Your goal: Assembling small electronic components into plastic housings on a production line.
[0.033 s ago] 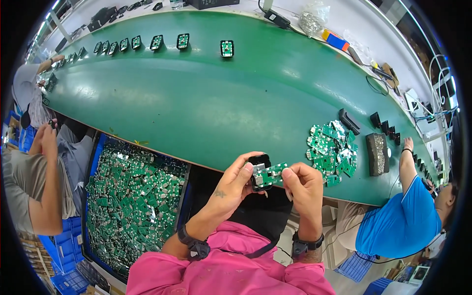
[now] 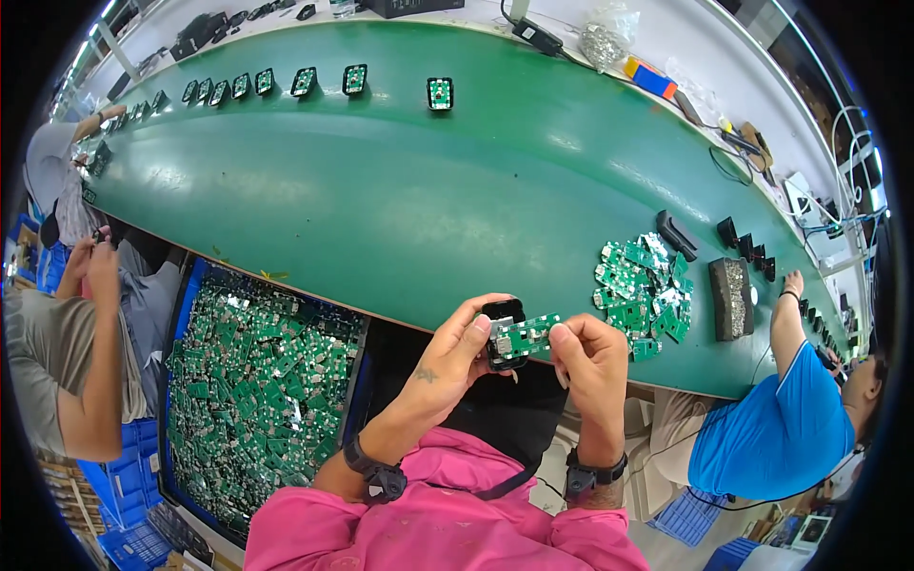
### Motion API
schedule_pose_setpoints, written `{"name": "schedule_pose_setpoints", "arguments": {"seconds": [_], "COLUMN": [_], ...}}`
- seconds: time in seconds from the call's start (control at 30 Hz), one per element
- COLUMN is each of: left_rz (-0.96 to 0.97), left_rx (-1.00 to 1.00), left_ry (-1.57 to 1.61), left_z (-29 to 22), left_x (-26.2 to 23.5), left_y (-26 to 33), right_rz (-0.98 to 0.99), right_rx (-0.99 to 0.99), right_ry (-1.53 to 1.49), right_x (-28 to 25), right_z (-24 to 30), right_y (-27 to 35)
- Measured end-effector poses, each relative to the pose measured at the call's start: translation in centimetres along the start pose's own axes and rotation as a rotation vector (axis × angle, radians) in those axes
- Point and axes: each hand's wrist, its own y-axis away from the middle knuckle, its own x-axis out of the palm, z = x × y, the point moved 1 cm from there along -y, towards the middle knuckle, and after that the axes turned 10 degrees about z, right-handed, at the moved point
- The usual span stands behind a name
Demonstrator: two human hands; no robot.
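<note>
My left hand (image 2: 446,360) is closed around a small black plastic housing (image 2: 506,308), with the thumb on its near side. Between the thumb and fingers of my right hand (image 2: 596,360) is one end of a narrow green circuit board (image 2: 529,335). The board lies slantwise across the housing's opening, its left end close to my left thumb. Whether it is seated in the housing I cannot tell. Just beyond my right hand, a loose heap of green circuit boards (image 2: 621,278) rests on the green tabletop (image 2: 400,205).
A blue-edged bin (image 2: 195,285) full of circuit boards stands at my left. Black housings with boards (image 2: 440,94) line the far side. A dark block (image 2: 731,300) and a black case (image 2: 676,236) lie at right. Co-workers sit on both sides, one in a blue shirt (image 2: 776,428).
My right hand and the board's end have shifted very slightly to the right. The left co-worker's hands have moved a little. My left hand stays put.
</note>
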Motion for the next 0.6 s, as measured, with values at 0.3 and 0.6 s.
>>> {"name": "schedule_pose_setpoints", "arguments": {"seconds": [0.3,0.6], "left_rz": [0.024,0.024], "left_rx": [0.017,0.030], "left_ry": [0.084,-0.383], "left_z": [0.0,0.5], "left_x": [0.4,0.5], "left_y": [0.1,0.2], "right_rz": [-0.010,-0.258], "right_rx": [0.030,-0.294], "right_ry": [0.214,0.570], "right_x": [0.2,1.9], "right_z": [-0.6,-0.3], "right_y": [-0.1,1.0]}}
